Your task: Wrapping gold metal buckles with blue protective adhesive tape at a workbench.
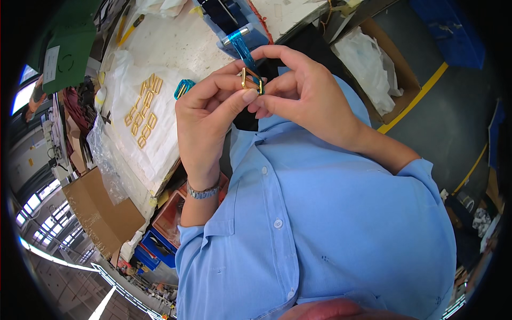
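Observation:
A gold metal buckle (pixel 244 78) is pinched between the fingertips of both hands. My left hand (pixel 209 106) grips it from the left, thumb and fingers closed. My right hand (pixel 312 90) closes on its right side, where shiny blue tape (pixel 244 53) meets the frame. That strip runs up to the blue tape dispenser (pixel 226 26) just beyond my hands. Part of the buckle is hidden by my fingers. Beside my left knuckles rests a blue-wrapped piece (pixel 184 88). Further left, several gold buckles (pixel 143 114) lie in rows on a white sheet (pixel 160 140).
The white worktable (pixel 176 37) bears a yellow-handled tool (pixel 130 29) at its far left. Clear plastic (pixel 106 160) and a brown cardboard piece (pixel 104 210) lie along the left edge. Red and blue bins (pixel 154 249) sit below. At right stands a carton (pixel 408 88) holding white plastic.

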Motion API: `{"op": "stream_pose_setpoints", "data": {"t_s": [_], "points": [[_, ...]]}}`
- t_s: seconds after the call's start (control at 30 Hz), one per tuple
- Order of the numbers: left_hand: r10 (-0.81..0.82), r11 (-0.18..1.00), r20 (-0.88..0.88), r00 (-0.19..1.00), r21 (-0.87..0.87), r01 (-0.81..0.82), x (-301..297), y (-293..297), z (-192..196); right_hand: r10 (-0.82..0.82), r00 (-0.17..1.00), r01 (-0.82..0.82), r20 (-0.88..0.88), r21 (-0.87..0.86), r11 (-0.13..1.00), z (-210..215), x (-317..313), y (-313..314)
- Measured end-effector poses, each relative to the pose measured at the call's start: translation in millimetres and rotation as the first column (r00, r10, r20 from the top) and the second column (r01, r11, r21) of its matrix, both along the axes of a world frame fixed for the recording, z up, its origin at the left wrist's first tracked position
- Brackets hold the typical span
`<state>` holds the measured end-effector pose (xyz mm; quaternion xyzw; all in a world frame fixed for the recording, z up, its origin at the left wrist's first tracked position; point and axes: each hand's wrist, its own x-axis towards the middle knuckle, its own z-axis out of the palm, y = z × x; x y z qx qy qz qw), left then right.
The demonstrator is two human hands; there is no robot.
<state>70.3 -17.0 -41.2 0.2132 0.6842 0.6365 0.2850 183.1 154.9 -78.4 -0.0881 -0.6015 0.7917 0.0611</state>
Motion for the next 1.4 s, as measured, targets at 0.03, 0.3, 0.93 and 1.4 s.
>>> {"op": "stream_pose_setpoints", "data": {"t_s": [0.03, 0.3, 0.93, 1.4], "points": [[0.0, 1.0, 0.0, 1.0, 0.0, 0.0, 0, 0, 1, 0.009, 1.0, -0.01, -0.018, -0.068, 0.998, -1, 0, -1], [0.038, 0.999, -0.072, 0.997, 0.038, -0.035, 7, 1, -6, 0.026, 0.999, -0.017, 0.022, -0.315, 0.949, -1, -1, 3], [-0.075, 0.993, 0.474, 0.877, -0.047, 0.111, -47, -1, -11, 0.102, 0.994, -0.105, -0.024, -0.271, 0.957, -1, -6, 5], [-0.18, 0.966, 0.582, 0.793, -0.05, 0.256, -65, 3, -2, 0.112, 0.99, -0.114, 0.084, 0.011, 0.993, 12, -24, 20]]}}
